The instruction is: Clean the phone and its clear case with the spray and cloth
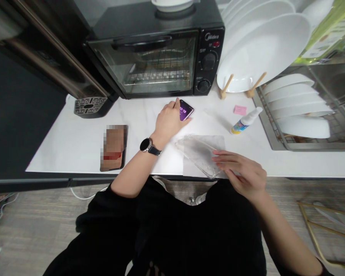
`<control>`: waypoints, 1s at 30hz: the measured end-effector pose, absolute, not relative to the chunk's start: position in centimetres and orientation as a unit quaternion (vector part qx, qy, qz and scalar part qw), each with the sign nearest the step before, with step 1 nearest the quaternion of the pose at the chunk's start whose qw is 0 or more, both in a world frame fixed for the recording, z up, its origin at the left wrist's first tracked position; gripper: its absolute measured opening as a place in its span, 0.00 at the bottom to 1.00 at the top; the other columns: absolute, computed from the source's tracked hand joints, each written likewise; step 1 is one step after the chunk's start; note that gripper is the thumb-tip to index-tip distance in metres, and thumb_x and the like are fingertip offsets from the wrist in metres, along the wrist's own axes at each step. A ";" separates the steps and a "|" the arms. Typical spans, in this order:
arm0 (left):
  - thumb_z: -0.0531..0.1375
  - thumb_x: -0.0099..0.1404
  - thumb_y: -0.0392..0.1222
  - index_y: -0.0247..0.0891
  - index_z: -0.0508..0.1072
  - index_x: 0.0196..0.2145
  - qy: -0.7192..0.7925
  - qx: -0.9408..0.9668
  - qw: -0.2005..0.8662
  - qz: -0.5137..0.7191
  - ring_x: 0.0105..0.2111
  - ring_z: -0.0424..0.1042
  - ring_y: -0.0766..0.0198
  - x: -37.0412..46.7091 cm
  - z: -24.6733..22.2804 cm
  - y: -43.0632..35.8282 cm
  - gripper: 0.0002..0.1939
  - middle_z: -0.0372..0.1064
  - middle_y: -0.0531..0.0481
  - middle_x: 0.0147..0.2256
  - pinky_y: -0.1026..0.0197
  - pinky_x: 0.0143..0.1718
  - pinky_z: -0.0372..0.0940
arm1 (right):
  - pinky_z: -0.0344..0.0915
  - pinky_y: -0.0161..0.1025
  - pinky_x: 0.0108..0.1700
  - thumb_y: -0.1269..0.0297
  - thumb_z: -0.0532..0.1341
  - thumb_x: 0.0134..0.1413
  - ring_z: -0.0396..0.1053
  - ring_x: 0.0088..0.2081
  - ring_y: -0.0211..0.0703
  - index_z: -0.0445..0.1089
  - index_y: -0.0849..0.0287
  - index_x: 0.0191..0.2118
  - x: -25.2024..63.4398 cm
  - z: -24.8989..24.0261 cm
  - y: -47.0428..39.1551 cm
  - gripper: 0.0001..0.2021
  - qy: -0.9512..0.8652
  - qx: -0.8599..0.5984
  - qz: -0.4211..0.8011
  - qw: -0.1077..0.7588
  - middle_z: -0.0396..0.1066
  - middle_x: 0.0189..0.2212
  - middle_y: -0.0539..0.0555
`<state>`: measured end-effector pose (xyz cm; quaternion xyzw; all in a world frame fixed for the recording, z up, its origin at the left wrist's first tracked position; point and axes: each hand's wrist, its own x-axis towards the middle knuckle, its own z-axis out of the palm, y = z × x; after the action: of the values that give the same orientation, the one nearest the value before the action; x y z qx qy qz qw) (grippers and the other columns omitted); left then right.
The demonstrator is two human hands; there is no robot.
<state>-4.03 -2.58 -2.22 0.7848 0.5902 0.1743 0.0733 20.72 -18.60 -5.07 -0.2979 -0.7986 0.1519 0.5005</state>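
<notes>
A phone (186, 110) with a lit purple screen lies on the counter, partly covered by my left hand (168, 120). The fingers reach along its far left side and the thumb presses at its near edge, so the hand grips it. A dark watch sits on that wrist. Lower right, my right hand (241, 170) pinches the right edge of a clear phone case (199, 153). The case lies tilted over a thin grey cloth (189, 168) with a zigzag edge, near the counter's front.
A second phone (114, 147), its screen blurred out, lies at left. Behind stands a toaster oven (158, 61). Rightward are a white spray bottle (246, 120), a pink paper slip (240, 110), white plates (264, 50) on wooden pegs, and a sink rack with bowls (301, 107).
</notes>
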 end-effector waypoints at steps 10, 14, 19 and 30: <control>0.67 0.71 0.55 0.31 0.62 0.74 0.589 0.782 0.101 0.177 0.57 0.78 0.39 -4.3 -3.0 -2.5 0.42 0.76 0.29 0.61 0.42 0.60 0.72 | 0.86 0.53 0.50 0.82 0.66 0.61 0.84 0.56 0.57 0.77 0.47 0.57 21.0 -4.9 -18.7 0.25 -0.792 -0.308 0.136 0.509 0.86 0.49 0.54; 0.69 0.69 0.56 0.35 0.65 0.72 0.596 0.773 0.104 0.188 0.57 0.79 0.40 -4.4 -3.5 -2.3 0.41 0.76 0.31 0.61 0.42 0.59 0.73 | 0.86 0.53 0.49 0.81 0.66 0.61 0.84 0.55 0.57 0.77 0.47 0.57 20.9 -4.8 -18.6 0.24 -0.791 -0.309 0.139 0.509 0.86 0.48 0.54; 0.71 0.68 0.58 0.35 0.75 0.63 0.572 0.777 0.139 0.223 0.65 0.74 0.41 -5.2 -2.7 -2.2 0.34 0.74 0.33 0.65 0.44 0.68 0.67 | 0.86 0.53 0.51 0.81 0.66 0.61 0.84 0.55 0.56 0.78 0.47 0.56 20.5 -4.2 -18.6 0.23 -0.792 -0.299 0.147 0.511 0.86 0.48 0.54; 0.65 0.73 0.57 0.44 0.82 0.57 0.390 0.774 0.474 0.156 0.42 0.80 0.59 -7.6 2.4 -13.5 0.21 0.82 0.47 0.45 0.58 0.45 0.73 | 0.83 0.62 0.60 0.75 0.66 0.66 0.83 0.57 0.57 0.79 0.47 0.56 20.4 -3.5 -18.1 0.18 -0.803 -0.233 0.214 0.504 0.86 0.50 0.54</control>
<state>-7.57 -13.52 2.36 0.7740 0.3900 0.1560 0.4738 20.36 -18.13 -3.47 -0.2335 -0.8032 0.2142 0.5045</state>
